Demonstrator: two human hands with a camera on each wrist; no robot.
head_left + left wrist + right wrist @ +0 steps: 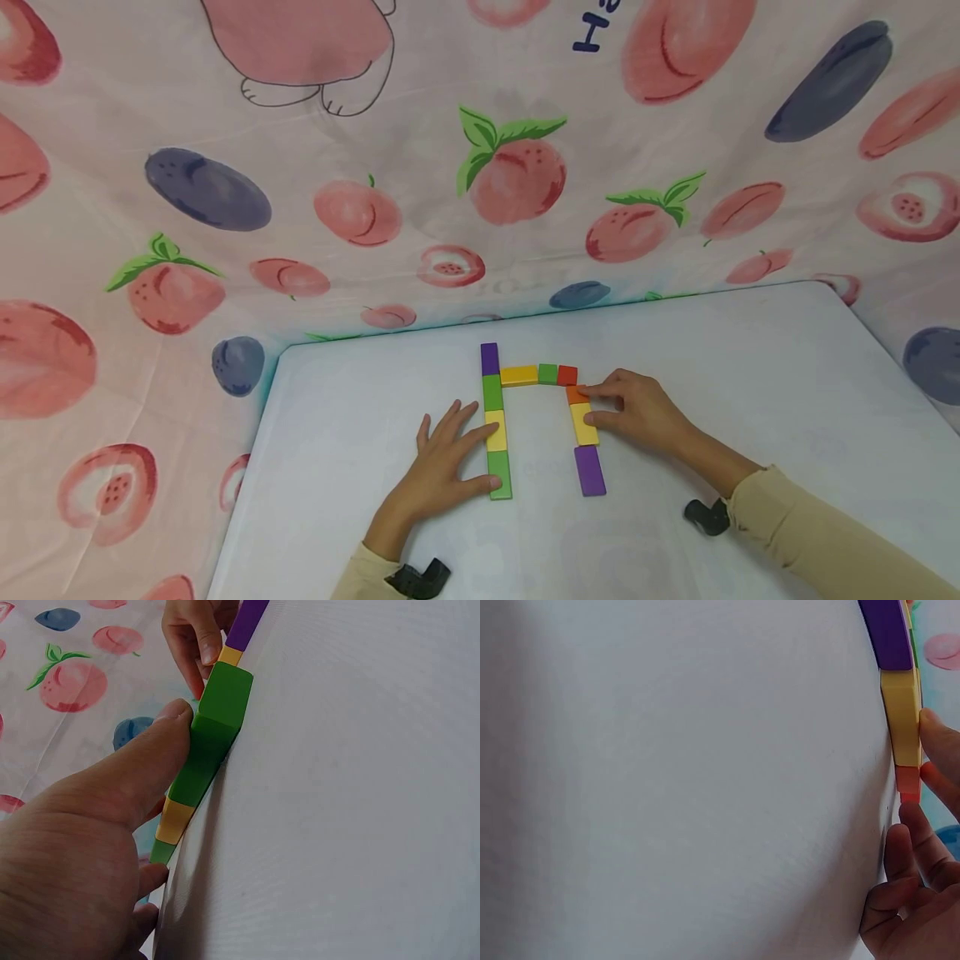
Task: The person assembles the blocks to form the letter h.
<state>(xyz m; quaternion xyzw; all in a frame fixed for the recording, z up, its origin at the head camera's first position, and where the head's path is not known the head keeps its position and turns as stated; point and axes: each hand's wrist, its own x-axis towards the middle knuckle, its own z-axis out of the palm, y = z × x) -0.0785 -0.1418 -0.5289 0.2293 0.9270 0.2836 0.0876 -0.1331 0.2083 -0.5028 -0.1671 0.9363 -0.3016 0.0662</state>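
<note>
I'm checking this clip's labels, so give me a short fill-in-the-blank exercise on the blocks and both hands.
1. The left column runs, far end to near end, purple, green, yellow, ____.
2. The left hand touches the left column's yellow block and its near ____ block.
3. The right hand touches the orange block and the ____ block below it.
4. The near block of the right column is ____.

Missing words: green; green; yellow; purple

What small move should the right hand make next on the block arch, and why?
Probably nudge the purple block up against the yellow block: a gap shows between them, while the left column, steadied by the left hand, sits flush. The right hand already rests beside them.
</note>
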